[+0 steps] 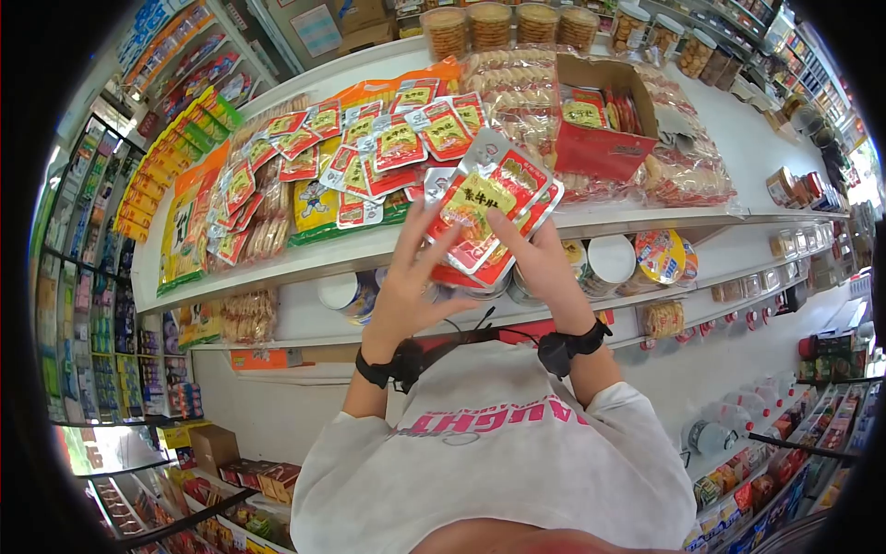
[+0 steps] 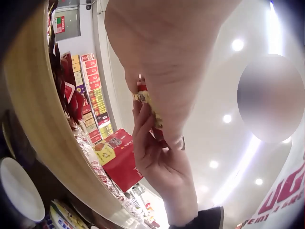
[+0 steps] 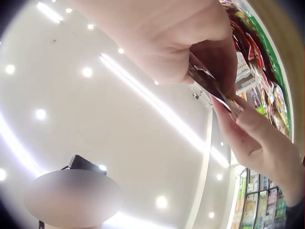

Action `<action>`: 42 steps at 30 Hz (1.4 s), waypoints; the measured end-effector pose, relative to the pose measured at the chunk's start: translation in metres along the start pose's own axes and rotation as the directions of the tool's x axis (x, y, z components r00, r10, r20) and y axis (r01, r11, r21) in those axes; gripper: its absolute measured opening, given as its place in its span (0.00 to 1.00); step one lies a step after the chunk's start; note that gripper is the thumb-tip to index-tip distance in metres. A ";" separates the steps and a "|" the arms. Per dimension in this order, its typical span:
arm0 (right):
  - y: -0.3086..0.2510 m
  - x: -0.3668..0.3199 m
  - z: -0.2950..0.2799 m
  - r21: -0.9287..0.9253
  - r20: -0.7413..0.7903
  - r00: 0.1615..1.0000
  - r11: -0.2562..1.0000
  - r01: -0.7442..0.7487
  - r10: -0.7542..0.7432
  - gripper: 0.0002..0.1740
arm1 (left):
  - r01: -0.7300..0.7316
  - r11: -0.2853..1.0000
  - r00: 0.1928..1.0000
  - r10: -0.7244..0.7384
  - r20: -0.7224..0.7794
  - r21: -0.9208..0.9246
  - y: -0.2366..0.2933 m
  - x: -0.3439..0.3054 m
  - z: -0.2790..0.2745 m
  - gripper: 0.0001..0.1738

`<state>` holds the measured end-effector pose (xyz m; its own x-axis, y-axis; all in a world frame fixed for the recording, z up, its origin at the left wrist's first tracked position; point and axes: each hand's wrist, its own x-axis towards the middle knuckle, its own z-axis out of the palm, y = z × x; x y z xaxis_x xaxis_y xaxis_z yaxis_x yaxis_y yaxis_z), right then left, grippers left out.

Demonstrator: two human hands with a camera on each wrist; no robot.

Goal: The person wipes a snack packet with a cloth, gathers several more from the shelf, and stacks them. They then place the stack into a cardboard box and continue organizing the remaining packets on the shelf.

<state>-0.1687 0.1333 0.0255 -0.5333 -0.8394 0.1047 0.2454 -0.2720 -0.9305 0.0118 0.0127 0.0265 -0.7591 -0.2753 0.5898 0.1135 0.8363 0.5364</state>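
In the head view a small stack of red and silver snack packets (image 1: 489,208) is held above the shelf's front edge. My right hand (image 1: 552,272) grips its right side, thumb on the printed front. Spread fingers of my left hand (image 1: 401,286) touch the left edge, with the thumb held apart. The left wrist view has my left palm (image 2: 162,57) close up and my right hand (image 2: 167,176) behind the packets (image 2: 155,114). Thin packet edges (image 3: 209,83) show between my right hand (image 3: 181,43) and left hand (image 3: 267,148) in the right wrist view.
Similar loose packets (image 1: 397,143) lie piled on bagged snacks at the upper left. A red open box (image 1: 604,152) stands behind on the right, beside bagged biscuits (image 1: 683,166). Round jars (image 1: 489,32) line the back. Lidded tubs (image 1: 611,258) sit on the shelf below.
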 end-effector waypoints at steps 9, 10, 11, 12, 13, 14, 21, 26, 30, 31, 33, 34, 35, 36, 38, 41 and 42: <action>0.004 -0.012 -0.013 -0.338 0.463 0.886 0.916 0.215 -0.036 0.19 | 0.475 0.688 0.835 -0.550 0.034 -0.549 -0.066 -0.052 0.024 0.31; -0.001 -0.016 -0.012 -0.318 0.449 0.893 0.927 0.198 -0.036 0.19 | 0.494 0.719 0.804 -0.592 -0.057 -0.488 -0.055 -0.055 0.028 0.30; -0.005 -0.018 -0.011 -0.289 0.449 0.893 0.940 0.180 -0.033 0.20 | 0.493 0.676 0.791 -0.611 -0.042 -0.547 -0.049 -0.051 0.031 0.28; -0.007 -0.019 -0.011 -0.250 0.459 0.888 0.955 0.158 -0.027 0.21 | 0.481 0.646 0.803 -0.596 0.002 -0.593 -0.046 -0.043 0.036 0.28; -0.005 -0.018 -0.012 -0.247 0.428 0.901 0.949 0.195 -0.074 0.23 | 0.475 0.612 0.808 -0.588 0.038 -0.633 -0.043 -0.039 0.038 0.27; 0.000 -0.016 -0.016 -0.245 0.405 0.907 0.942 0.231 -0.116 0.26 | 0.469 0.574 0.809 -0.584 0.067 -0.671 -0.038 -0.036 0.040 0.27; -0.004 -0.019 -0.004 -0.172 0.000 0.997 0.982 0.082 -0.083 0.24 | 0.440 0.633 0.801 -0.597 -0.040 -0.637 0.003 -0.012 0.058 0.20; -0.013 -0.018 0.001 -0.216 0.201 0.978 0.976 -0.008 0.052 0.24 | 0.288 0.044 0.776 -0.596 0.206 -0.957 -0.026 -0.039 0.049 0.30; -0.009 -0.016 0.006 -0.269 0.239 0.932 0.941 -0.205 0.271 0.26 | 0.394 0.082 0.799 -0.523 0.298 -0.915 0.008 -0.010 0.029 0.42; -0.009 -0.013 0.006 -0.265 0.244 0.913 0.928 -0.262 0.328 0.27 | 0.378 0.117 0.846 -0.446 0.292 -0.918 0.019 0.006 0.023 0.48; -0.011 -0.009 0.009 -0.293 0.242 0.893 0.906 -0.306 0.380 0.30 | 0.295 0.070 0.849 -0.477 0.227 -0.953 0.031 0.016 0.020 0.51; -0.013 -0.008 0.011 -0.307 0.232 0.886 0.895 -0.324 0.401 0.31 | 0.261 0.046 0.853 -0.479 0.208 -0.964 0.027 0.014 0.021 0.50; -0.015 -0.009 0.015 -0.316 0.208 0.894 0.892 -0.323 0.397 0.33 | 0.227 0.022 0.860 -0.473 0.190 -0.974 0.020 0.012 0.025 0.48; -0.010 -0.007 0.015 -0.271 0.214 0.915 0.920 -0.282 0.344 0.32 | 0.195 -0.006 0.868 -0.465 0.175 -0.981 0.015 0.012 0.028 0.47; 0.010 -0.003 0.014 -0.182 0.210 0.949 0.963 -0.199 0.236 0.32 | 0.120 0.015 0.832 -0.547 0.092 -0.993 0.015 0.017 0.032 0.43; 0.028 0.004 0.013 -0.111 0.184 0.975 0.988 -0.105 0.124 0.29 | 0.056 0.037 0.774 -0.633 0.020 -0.998 0.019 0.020 0.031 0.36; 0.028 0.004 0.015 -0.098 0.179 0.978 0.992 -0.086 0.102 0.26 | 0.047 0.043 0.756 -0.655 0.007 -0.998 0.020 0.021 0.029 0.33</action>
<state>-0.1522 0.1150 0.0049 -0.3516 -0.9335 0.0702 0.2100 -0.1517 -0.9659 -0.0202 0.0373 0.0326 -0.6526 -0.7523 0.0898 0.6088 -0.4501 0.6533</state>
